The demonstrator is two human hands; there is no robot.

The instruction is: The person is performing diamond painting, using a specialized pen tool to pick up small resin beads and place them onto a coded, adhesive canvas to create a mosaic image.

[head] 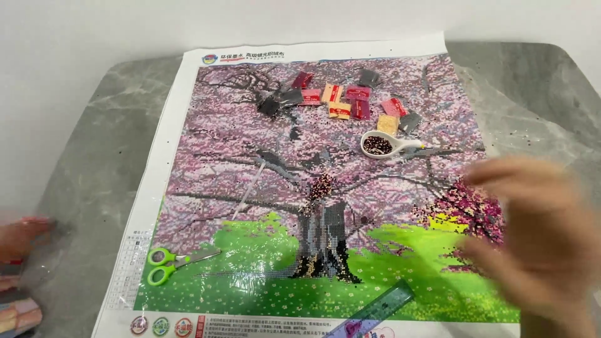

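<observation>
The right hand (538,231) is a blur at about four o'clock over the diamond-painting canvas (325,188), its grip spread and holding nothing, fingers pointing toward the pink blossom patch. The canvas lies flat on the grey marble tabletop (94,163). The left hand (19,241) sits at nine o'clock off the canvas edge, mostly out of view, so I cannot tell its grip. A small white dish of dark beads (379,145) rests near one o'clock, just below a scatter of bead packets (341,100). A fast sweep of the open hand could knock that dish and spill beads, or scuff loose beads off the canvas. The green scissors (169,261) at seven o'clock and the ruler (375,310) at five could also get bumped
</observation>
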